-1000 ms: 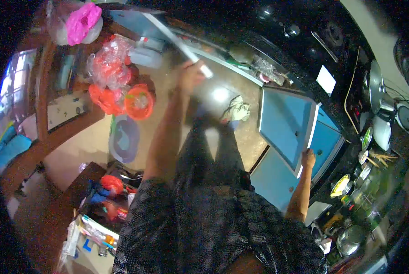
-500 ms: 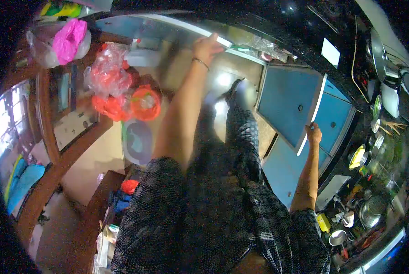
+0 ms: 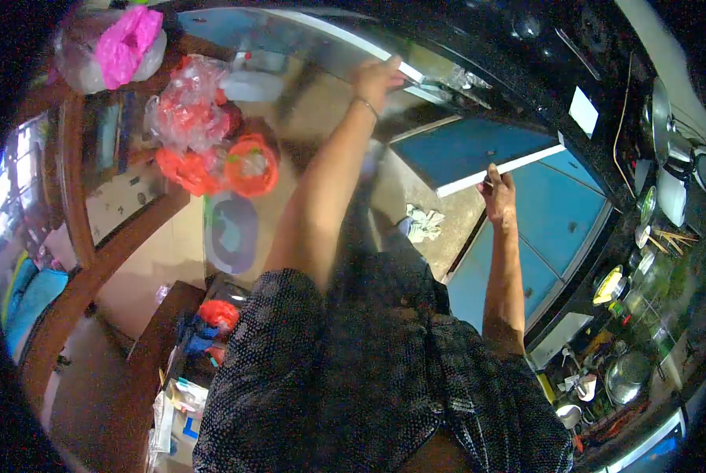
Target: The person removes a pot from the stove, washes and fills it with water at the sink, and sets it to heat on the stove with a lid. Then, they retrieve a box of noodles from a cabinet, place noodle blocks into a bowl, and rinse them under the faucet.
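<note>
My left hand [image 3: 376,83] is at the upper middle, its fingers bent over the white edge of an open cabinet door [image 3: 345,35]. To its right, my right hand [image 3: 499,193] has its fingers at the white edge of a second, blue cabinet door [image 3: 479,146], which stands out at an angle. Between the two doors, part of the cabinet's inside shows dimly, with clear plastic [image 3: 463,76] in it. Lower blue cabinet fronts [image 3: 534,229] lie beyond my right hand.
A crumpled cloth [image 3: 424,223] lies on the floor between the doors and me. At left are red plastic bags [image 3: 191,110], an orange basket [image 3: 250,165] and a grey tub [image 3: 233,232]. The dark counter [image 3: 652,307] on the right carries pans, bowls and utensils.
My right hand has moved up and left with the blue door, whose free end has swung the same way. My left hand remains at its door. The floor cloth has come into sight.
</note>
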A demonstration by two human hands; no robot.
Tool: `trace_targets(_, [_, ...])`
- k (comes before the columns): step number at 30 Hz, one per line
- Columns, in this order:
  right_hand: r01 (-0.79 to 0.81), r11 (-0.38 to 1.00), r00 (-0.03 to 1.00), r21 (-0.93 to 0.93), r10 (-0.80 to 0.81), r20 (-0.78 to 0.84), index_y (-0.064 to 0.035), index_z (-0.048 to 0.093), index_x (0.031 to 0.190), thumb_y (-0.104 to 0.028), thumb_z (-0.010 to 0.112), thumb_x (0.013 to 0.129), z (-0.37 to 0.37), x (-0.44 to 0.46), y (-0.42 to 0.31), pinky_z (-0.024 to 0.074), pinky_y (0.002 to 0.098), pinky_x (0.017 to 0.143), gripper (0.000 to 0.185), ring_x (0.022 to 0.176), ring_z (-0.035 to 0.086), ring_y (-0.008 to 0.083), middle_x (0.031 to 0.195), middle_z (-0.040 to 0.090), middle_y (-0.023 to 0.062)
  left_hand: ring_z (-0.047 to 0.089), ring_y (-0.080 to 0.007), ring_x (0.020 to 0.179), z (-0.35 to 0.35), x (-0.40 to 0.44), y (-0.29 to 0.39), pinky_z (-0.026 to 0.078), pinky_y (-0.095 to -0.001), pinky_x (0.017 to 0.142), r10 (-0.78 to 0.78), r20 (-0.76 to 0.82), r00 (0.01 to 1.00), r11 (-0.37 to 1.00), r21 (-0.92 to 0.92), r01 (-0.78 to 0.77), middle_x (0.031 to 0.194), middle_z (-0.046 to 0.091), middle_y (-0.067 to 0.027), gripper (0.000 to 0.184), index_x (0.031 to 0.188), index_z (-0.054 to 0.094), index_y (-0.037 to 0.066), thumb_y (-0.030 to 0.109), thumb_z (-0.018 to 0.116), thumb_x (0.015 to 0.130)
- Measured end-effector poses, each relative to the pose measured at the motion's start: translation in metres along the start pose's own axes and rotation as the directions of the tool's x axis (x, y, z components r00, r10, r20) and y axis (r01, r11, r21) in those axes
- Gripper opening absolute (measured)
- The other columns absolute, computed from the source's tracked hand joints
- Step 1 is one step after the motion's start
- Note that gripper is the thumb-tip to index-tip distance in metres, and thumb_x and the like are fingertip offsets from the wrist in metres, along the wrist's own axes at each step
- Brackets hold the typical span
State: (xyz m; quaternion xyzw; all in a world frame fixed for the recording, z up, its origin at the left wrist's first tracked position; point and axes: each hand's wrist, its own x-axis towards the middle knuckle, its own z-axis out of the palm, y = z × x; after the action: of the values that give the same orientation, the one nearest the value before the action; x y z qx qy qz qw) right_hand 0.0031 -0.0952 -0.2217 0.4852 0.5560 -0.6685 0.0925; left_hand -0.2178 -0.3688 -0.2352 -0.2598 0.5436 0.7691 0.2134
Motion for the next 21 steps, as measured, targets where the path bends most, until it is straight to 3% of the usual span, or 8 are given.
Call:
trace_targets(6, [-0.002, 0.916, 0.991, 0.402, -0.052, 0.122, -0.0038, 0.049, 0.106, -0.014, 0.063, 0.089, 0.056, 0.054, -0.021, 0.0558, 0.0332, 0.074, 0.025, 0.081, 0.057, 0.0196, 0.094, 0.054, 0.0073, 0.067, -0.0245, 0.071, 0.034, 0.028, 0.012, 0.053, -0.0366, 0.068, 0.028, -0.081, 0.996, 1.000, -0.003, -0.028, 0.084, 0.064, -0.0122, 0.020, 0.089, 0.057, -0.001, 0.016, 0.066, 0.081])
trace_targets(8, [-0.006, 0.859, 0.990, 0.512, -0.065, 0.122, -0.0017, 0.049, 0.102, -0.010, 0.063, 0.089, 0.077, 0.051, -0.042, 0.0555, 0.0363, 0.084, 0.021, 0.082, 0.058, 0.0201, 0.093, 0.054, 0.0085, 0.059, -0.0238, 0.107, 0.031, 0.045, 0.007, 0.025, -0.0512, 0.092, -0.050, 0.054, 0.997, 0.998, 0.029, 0.049, 0.108, 0.067, -0.0065, 0.068, 0.130, 0.030, 0.012, 0.033, 0.069, 0.077])
trace_targets(10, [0.026, 0.811, 0.978, 0.584, -0.141, 0.153, -0.0013, 0.049, 0.093, -0.007, 0.060, 0.090, 0.087, 0.064, -0.048, 0.0553, 0.0361, 0.086, 0.013, 0.082, 0.058, 0.0188, 0.091, 0.056, 0.0082, 0.058, -0.0236, 0.108, 0.019, 0.076, -0.007, 0.027, -0.0543, 0.093, -0.105, 0.174, 0.979, 0.994, -0.018, 0.110, 0.112, 0.065, -0.0066, 0.071, 0.131, 0.028, 0.014, 0.026, 0.069, 0.074])
trace_targets(12, [0.039, 0.826, 0.981, 0.563, -0.139, 0.136, -0.0030, 0.050, 0.095, -0.009, 0.057, 0.092, 0.099, 0.069, -0.064, 0.0542, 0.0354, 0.089, 0.009, 0.083, 0.059, 0.0188, 0.091, 0.057, 0.0069, 0.057, -0.0234, 0.110, 0.029, 0.055, 0.005, 0.027, -0.0563, 0.097, -0.100, 0.009, 0.995, 0.995, 0.023, 0.100, 0.116, 0.061, -0.0069, 0.069, 0.130, 0.030, 0.017, 0.022, 0.068, 0.073])
trace_targets(14, [0.160, 0.782, 0.890, 0.603, -0.379, 0.255, -0.0031, 0.051, 0.097, -0.018, 0.049, 0.097, 0.101, 0.102, -0.056, 0.0519, 0.0358, 0.093, 0.015, 0.086, 0.060, 0.0200, 0.092, 0.059, 0.0070, 0.057, -0.0227, 0.111, 0.033, 0.044, 0.012, 0.029, -0.0559, 0.098, -0.111, -0.034, 0.993, 0.993, 0.036, 0.112, 0.119, 0.059, -0.0065, 0.057, 0.122, 0.034, 0.019, 0.021, 0.068, 0.076])
trace_targets(16, [0.071, 0.775, 0.942, 0.628, -0.259, 0.214, -0.0031, 0.047, 0.101, -0.033, 0.036, 0.101, 0.105, 0.118, -0.056, 0.0488, 0.0365, 0.097, 0.032, 0.087, 0.061, 0.0219, 0.091, 0.059, 0.0082, 0.056, -0.0227, 0.112, 0.029, 0.041, 0.013, 0.030, -0.0541, 0.099, -0.118, 0.013, 0.993, 0.992, 0.039, 0.117, 0.121, 0.059, -0.0072, 0.057, 0.124, 0.033, 0.019, 0.024, 0.067, 0.079])
trace_targets(18, [0.156, 0.847, 0.959, 0.509, -0.254, 0.128, -0.0053, 0.045, 0.097, -0.012, 0.047, 0.095, 0.119, 0.099, -0.088, 0.0496, 0.0345, 0.092, 0.007, 0.086, 0.058, 0.0223, 0.090, 0.057, 0.0097, 0.056, -0.0231, 0.112, 0.027, 0.039, 0.016, 0.032, -0.0520, 0.097, -0.096, 0.071, 0.993, 0.994, 0.063, 0.092, 0.119, 0.060, -0.0066, 0.055, 0.129, 0.034, 0.021, 0.029, 0.063, 0.083])
trace_targets(21, [0.160, 0.848, 0.952, 0.506, -0.267, 0.147, -0.0110, 0.044, 0.103, 0.006, 0.049, 0.082, 0.122, 0.103, -0.099, 0.0492, 0.0328, 0.083, 0.027, 0.082, 0.050, 0.0152, 0.091, 0.049, 0.0014, 0.057, -0.0227, 0.107, 0.006, 0.033, 0.007, 0.036, -0.0484, 0.090, -0.053, 0.176, 0.983, 0.998, -0.018, 0.057, 0.115, 0.062, -0.0021, 0.039, 0.122, 0.049, 0.022, 0.035, 0.058, 0.087])
